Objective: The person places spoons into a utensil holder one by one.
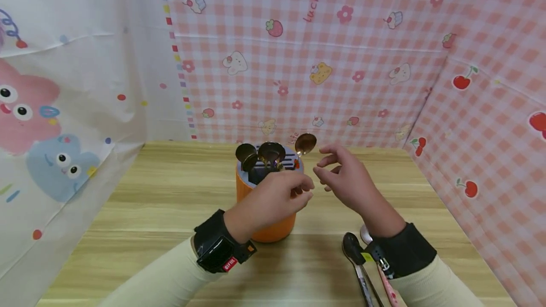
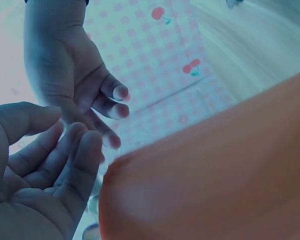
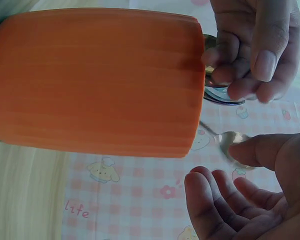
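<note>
Jutting from orange holder (image 1: 244,188), 1 spoon (image 1: 305,144) just beside the right grip (image 1: 347,180)

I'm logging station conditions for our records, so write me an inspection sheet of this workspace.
Surface: wood-grain table.
Job's things: orange holder upright on the table, with several spoons standing bowls-up in its top.
Clutter: loose cutlery on the table by the right wrist, partly hidden.
Left grip: before the holder, fingers bent, nothing seen held.
Right grip: near the rightmost spoon, fingers bent, nothing seen held.
Cables: nothing seen.
Surroundings: pink checked cloth behind and right; white cartoon cloth left.
</note>
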A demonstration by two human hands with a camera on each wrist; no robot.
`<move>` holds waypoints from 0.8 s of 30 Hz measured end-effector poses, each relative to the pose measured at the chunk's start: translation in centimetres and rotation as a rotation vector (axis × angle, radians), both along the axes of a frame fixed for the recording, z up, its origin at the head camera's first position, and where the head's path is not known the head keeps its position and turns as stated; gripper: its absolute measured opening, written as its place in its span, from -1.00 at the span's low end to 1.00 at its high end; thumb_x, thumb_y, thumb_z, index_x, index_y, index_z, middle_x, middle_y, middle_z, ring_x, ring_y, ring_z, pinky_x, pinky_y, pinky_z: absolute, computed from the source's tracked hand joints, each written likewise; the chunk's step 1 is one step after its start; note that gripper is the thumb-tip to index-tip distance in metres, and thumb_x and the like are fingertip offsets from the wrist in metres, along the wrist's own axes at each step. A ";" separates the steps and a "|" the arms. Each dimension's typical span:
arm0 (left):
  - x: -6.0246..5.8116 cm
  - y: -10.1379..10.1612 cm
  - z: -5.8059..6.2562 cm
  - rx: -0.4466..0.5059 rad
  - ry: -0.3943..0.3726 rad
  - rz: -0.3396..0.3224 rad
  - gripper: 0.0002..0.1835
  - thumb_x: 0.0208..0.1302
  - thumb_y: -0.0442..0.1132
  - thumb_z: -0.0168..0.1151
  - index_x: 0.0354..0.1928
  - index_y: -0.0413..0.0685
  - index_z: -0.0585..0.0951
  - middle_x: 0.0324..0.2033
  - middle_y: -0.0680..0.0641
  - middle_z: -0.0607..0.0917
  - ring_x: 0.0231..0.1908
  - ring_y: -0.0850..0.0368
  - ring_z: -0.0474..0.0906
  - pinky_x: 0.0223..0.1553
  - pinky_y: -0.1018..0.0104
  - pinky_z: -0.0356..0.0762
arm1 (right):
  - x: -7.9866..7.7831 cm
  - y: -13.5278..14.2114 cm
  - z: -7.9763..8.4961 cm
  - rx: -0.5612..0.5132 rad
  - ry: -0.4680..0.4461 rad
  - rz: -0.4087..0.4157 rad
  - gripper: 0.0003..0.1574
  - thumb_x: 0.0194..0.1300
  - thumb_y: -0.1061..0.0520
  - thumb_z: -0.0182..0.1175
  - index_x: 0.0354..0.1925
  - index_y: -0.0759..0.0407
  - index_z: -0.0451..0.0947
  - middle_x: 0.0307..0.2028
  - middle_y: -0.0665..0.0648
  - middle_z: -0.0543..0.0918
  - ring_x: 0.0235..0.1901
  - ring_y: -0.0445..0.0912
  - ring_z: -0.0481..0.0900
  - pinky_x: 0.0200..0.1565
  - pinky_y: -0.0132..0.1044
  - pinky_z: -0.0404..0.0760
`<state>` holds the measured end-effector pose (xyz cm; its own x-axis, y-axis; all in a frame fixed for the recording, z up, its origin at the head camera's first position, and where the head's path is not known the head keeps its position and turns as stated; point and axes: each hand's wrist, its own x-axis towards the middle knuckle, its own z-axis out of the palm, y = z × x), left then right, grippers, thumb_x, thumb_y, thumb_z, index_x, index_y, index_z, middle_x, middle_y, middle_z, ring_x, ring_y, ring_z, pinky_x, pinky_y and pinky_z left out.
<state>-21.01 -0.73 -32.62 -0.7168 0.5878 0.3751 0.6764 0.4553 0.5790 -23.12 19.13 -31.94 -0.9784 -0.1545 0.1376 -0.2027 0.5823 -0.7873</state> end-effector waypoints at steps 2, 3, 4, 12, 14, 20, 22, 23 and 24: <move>0.1 0.4 -0.2 -0.011 -0.015 -0.019 -0.89 0.34 -0.27 0.24 -0.13 -0.05 0.64 -0.30 0.06 0.66 -0.28 0.23 0.55 -0.22 0.37 0.57 | 0.3 0.3 -0.3 0.019 -0.006 0.002 -0.44 0.38 0.10 0.21 0.27 0.12 0.32 -0.08 0.21 0.60 -0.28 0.06 0.65 -0.31 -0.13 0.68; 0.1 0.7 -0.3 -0.017 -0.018 -0.024 -0.88 0.34 -0.27 0.24 -0.12 -0.07 0.65 -0.30 0.05 0.67 -0.28 0.22 0.55 -0.22 0.37 0.57 | 0.5 0.4 -0.5 0.032 -0.010 0.000 -0.46 0.38 0.08 0.22 0.25 0.11 0.34 -0.10 0.19 0.60 -0.29 0.04 0.65 -0.32 -0.15 0.68; 0.1 0.9 -0.5 -0.023 -0.026 -0.028 -0.88 0.34 -0.27 0.24 -0.12 -0.07 0.65 -0.30 0.04 0.67 -0.28 0.22 0.55 -0.21 0.37 0.56 | 0.7 0.6 -0.7 0.046 -0.012 0.004 -0.49 0.38 0.08 0.22 0.24 0.11 0.36 -0.11 0.19 0.61 -0.29 0.03 0.65 -0.32 -0.17 0.68; 0.3 2.5 -2.0 -0.070 -0.095 -0.057 -0.84 0.37 -0.21 0.21 -0.08 -0.03 0.66 -0.26 0.07 0.69 -0.28 0.30 0.54 -0.21 0.44 0.55 | 2.1 1.9 -2.4 0.113 -0.045 0.005 -0.66 0.37 0.11 0.21 0.08 0.14 0.50 -0.20 0.16 0.64 -0.37 -0.07 0.64 -0.36 -0.19 0.65; 0.2 2.8 -2.6 -0.085 -0.111 -0.059 -0.83 0.37 -0.19 0.21 -0.07 -0.02 0.66 -0.24 0.07 0.68 -0.27 0.30 0.54 -0.20 0.45 0.54 | 2.4 2.3 -2.9 0.119 -0.055 0.001 -0.69 0.37 0.12 0.20 0.05 0.15 0.52 -0.21 0.15 0.64 -0.39 -0.07 0.63 -0.37 -0.20 0.64; 0.0 3.9 -4.4 -0.115 -0.127 -0.075 -0.81 0.34 -0.16 0.26 -0.08 -0.06 0.66 -0.25 0.07 0.70 -0.28 0.31 0.56 -0.22 0.48 0.54 | 3.0 3.2 -4.2 0.126 -0.078 -0.006 -0.78 0.35 0.14 0.22 -0.06 0.17 0.56 -0.24 0.15 0.65 -0.42 -0.09 0.61 -0.39 -0.21 0.62; 0.0 4.3 -5.1 -0.122 -0.136 -0.083 -0.81 0.33 -0.15 0.28 -0.10 -0.06 0.66 -0.29 0.08 0.70 -0.30 0.32 0.55 -0.24 0.49 0.53 | 3.2 3.4 -4.6 0.127 -0.089 -0.009 -0.80 0.34 0.15 0.23 -0.09 0.19 0.58 -0.25 0.15 0.66 -0.43 -0.09 0.61 -0.38 -0.21 0.62; -0.1 4.5 -5.4 -0.126 -0.141 -0.086 -0.81 0.32 -0.14 0.29 -0.12 -0.06 0.66 -0.31 0.09 0.70 -0.31 0.32 0.55 -0.25 0.49 0.53 | 3.3 3.6 -4.8 0.125 -0.093 -0.007 -0.81 0.33 0.16 0.24 -0.10 0.19 0.58 -0.25 0.16 0.66 -0.42 -0.09 0.61 -0.38 -0.21 0.63; -0.1 4.7 -5.7 -0.129 -0.152 -0.090 -0.81 0.31 -0.14 0.30 -0.12 -0.06 0.66 -0.32 0.10 0.69 -0.32 0.32 0.54 -0.26 0.49 0.52 | 3.4 3.7 -5.1 0.128 -0.094 -0.007 -0.82 0.33 0.16 0.24 -0.11 0.18 0.59 -0.25 0.15 0.66 -0.42 -0.08 0.62 -0.37 -0.21 0.63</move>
<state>-21.06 3.93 -38.29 -0.7017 0.6883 0.1840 0.6271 0.4741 0.6180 -19.74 22.81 -37.01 -0.9871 -0.1585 0.0247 -0.1273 0.6805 -0.7216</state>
